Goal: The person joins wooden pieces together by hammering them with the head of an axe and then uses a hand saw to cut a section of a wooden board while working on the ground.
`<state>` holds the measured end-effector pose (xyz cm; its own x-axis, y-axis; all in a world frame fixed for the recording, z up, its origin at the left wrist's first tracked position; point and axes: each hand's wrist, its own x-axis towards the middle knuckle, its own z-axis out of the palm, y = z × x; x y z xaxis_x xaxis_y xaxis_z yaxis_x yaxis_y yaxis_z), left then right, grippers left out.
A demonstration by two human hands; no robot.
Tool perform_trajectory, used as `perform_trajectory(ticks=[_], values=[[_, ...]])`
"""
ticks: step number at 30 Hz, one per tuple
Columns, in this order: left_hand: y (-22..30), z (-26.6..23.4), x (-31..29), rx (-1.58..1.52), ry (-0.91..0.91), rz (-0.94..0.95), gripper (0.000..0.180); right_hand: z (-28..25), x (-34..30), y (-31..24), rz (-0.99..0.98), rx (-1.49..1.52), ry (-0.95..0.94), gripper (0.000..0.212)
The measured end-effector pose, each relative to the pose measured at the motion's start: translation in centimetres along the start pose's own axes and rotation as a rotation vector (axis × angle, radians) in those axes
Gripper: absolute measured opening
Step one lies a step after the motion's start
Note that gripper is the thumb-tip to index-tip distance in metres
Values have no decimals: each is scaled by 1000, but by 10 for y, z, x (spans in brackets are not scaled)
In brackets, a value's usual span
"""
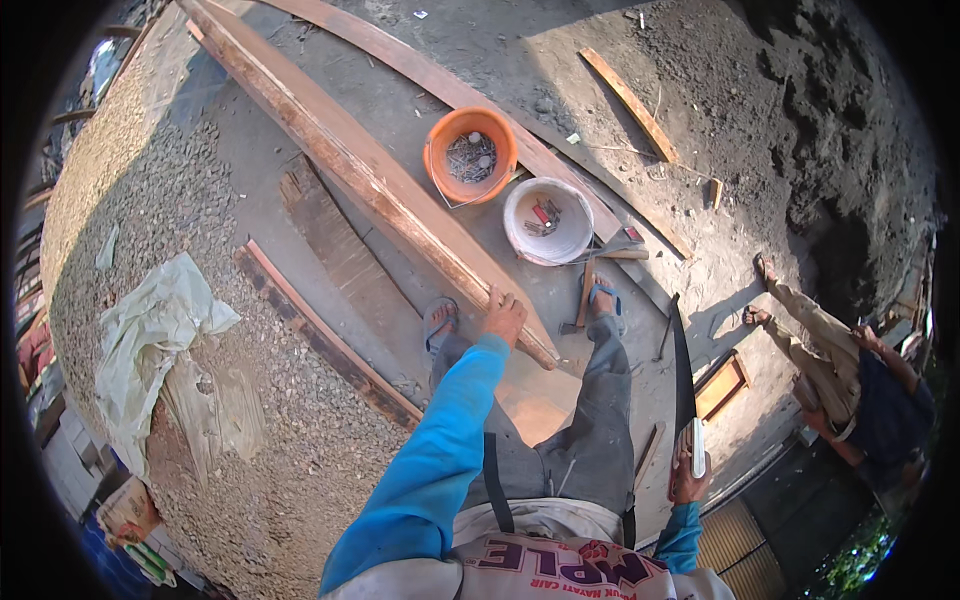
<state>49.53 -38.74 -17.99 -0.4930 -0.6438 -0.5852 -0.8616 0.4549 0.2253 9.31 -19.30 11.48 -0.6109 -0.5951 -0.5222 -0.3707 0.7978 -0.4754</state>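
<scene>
Head view: the left hand (505, 318) lies on a long board (380, 185), at its near end; I can't tell if it squeezes. The right hand (690, 484) is wrapped around a saw (685, 390). An orange bucket (433, 150) sits by the board's right edge.

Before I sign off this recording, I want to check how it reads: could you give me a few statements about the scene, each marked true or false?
1. The left hand touches the long plank. True.
2. The right hand holds a bucket. False: it holds a saw.
3. The orange bucket is left of the white bucket in the picture. True.
4. The pale plastic sheet hangs over the buckets. False: it lies on the gravel.
</scene>
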Motion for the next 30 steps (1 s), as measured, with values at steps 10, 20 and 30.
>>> perform_trajectory(ticks=[10,20,30], values=[[4,-8,-5,-6,-49,8,55,109,-203,-3,190,430,407,21],[14,-20,-5,172,-156,-34,70,236,-242,12,223,721,348,25],[19,-16,1,279,-140,-8,79,289,-258,8,113,809,293,28]])
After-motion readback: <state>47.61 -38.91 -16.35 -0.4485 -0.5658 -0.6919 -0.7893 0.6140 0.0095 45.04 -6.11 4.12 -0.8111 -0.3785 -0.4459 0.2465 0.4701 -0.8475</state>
